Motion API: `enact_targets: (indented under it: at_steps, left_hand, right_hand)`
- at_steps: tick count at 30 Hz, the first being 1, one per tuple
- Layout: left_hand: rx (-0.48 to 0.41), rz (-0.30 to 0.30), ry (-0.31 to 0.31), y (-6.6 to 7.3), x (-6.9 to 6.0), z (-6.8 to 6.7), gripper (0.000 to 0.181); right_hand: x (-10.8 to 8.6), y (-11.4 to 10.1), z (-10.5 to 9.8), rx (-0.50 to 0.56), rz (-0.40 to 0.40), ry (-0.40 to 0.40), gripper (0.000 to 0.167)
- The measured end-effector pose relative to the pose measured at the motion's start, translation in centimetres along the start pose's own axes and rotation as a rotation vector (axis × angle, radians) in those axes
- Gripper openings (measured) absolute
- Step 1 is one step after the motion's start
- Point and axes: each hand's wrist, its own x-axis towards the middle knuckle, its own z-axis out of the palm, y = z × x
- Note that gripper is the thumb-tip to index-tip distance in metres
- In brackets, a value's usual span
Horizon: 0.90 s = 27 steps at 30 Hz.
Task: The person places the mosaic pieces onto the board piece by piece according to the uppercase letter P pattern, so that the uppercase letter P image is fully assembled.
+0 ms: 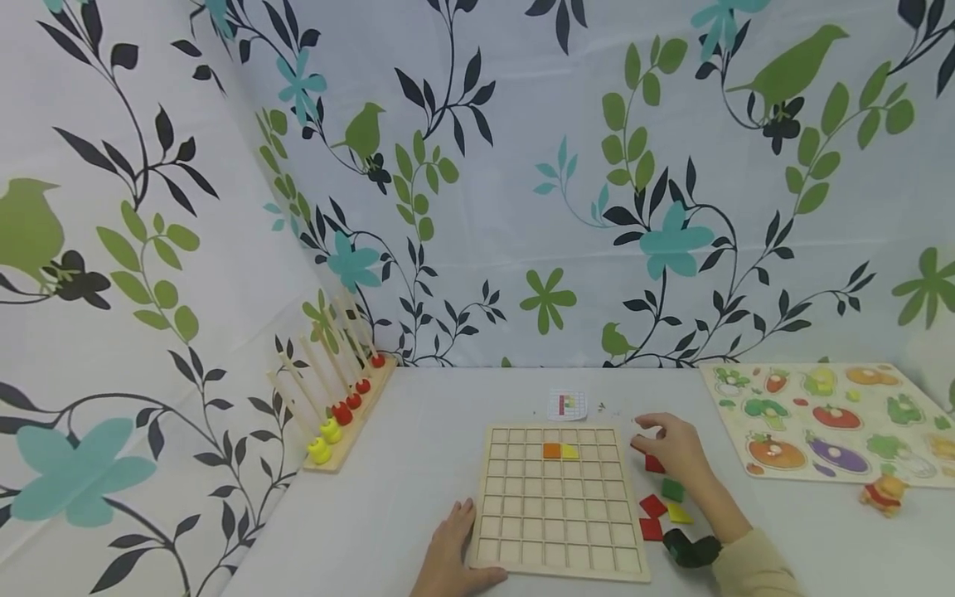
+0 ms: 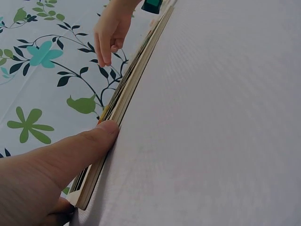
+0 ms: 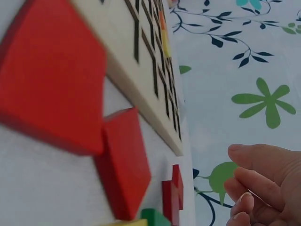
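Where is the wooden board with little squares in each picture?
Head: the wooden board lies low, slightly right of centre.
Left wrist: the wooden board is the slanted strip left of middle.
Right wrist: the wooden board slants from top left past the middle.
Shared landmark: the right hand, lower right in head, upper left in left wrist, lower right in right wrist.

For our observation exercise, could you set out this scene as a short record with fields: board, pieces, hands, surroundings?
Board: pale wooden grid board
Pieces on board: flat orange square piece, yellow piece right of it
Loose pieces, right of board: flat red pieces, green piece, another yellow piece
Left hand: touches board's near-left corner
Right hand: near the farthest red pieces; nothing visible in its fingers
Beyond board: small white patterned card
Far left: wooden peg stand
Far right: vegetable-picture board
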Motion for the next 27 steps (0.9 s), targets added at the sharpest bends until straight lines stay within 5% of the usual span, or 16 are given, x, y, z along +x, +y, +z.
enact_targets:
  at_steps: [27]
  left_hand:
    - [0.015, 0.013, 0.010, -0.1, 0.0, 0.2, 0.100]
  right_hand:
    - [-0.5, 1.7, 0.4, -0.049, 0.118, -0.113, 0.028]
